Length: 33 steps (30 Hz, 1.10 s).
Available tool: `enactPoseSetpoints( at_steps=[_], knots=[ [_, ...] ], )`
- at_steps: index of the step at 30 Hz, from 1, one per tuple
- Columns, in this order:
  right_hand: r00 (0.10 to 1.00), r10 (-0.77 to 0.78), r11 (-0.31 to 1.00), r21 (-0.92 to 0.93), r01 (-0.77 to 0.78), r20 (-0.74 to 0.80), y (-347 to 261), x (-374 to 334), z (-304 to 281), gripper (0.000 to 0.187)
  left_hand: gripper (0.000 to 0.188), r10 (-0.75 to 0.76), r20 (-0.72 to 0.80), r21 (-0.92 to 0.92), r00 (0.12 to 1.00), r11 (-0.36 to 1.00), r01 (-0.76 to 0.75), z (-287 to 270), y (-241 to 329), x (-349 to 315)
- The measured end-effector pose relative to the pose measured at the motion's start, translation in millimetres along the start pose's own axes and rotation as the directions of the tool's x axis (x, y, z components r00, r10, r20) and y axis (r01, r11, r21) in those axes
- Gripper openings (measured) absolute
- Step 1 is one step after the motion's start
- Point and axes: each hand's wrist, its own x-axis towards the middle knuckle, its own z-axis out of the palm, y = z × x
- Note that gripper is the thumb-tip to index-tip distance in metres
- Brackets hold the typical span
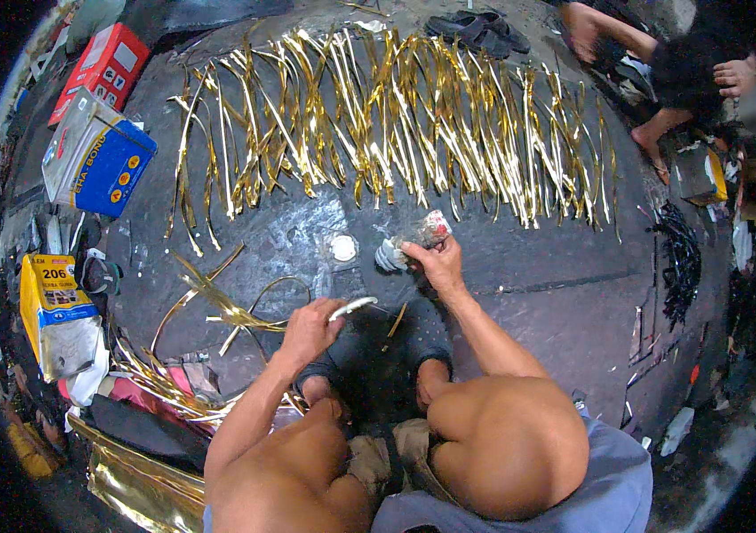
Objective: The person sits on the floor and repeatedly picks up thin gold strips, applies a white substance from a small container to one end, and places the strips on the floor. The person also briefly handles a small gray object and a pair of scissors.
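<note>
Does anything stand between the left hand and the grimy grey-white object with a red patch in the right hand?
Nothing visible stands between the left hand and the grimy object; a narrow golden strip lies clear of that line.

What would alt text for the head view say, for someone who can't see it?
A person's right hand grips a grimy pale object with a red patch, and the left hand holds a thin white piece. Beyond them, many gold strips lie side by side across a dark surface; another person is partly visible at upper right.
</note>
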Motion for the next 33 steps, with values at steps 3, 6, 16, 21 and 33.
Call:
enactPoseSetpoints(
  at_steps=[3, 6, 16, 21, 33],
  knots=[
    [0.996, 0.073, 0.99, 0.116, -0.079, 0.059, 2, 0, -4, 0.022, 0.026, -0.326, 0.193, -0.157, 0.926, 0.921, 0.357, 9, 8, -14],
    [0.993, 0.117, 0.986, 0.115, -0.119, 0.024, -3, -1, -2, 0.019, 0.022, -0.282, 0.133, -0.109, 0.95, 0.949, 0.297, 13, 15, -21],
    [0.973, -0.209, 0.968, 0.121, 0.219, -0.096, -41, 1, -3, 0.043, 0.026, -0.585, 0.122, -0.642, 0.802, 0.57, 0.513, -25, 16, 36],
    [0.927, -0.298, 0.954, -0.083, 0.287, -0.225, -62, -18, 38, 0.05, 0.038, -0.605, 0.255, -0.775, 0.755, 0.339, 0.534, -29, 1, 44],
    [0.988, -0.083, 0.906, -0.423, 0.02, -0.132, -42, -11, 27, 0.075, 0.028, -0.536, 0.297, -0.568, 0.79, 0.566, 0.598, -138, 38, 10]
  ],
)
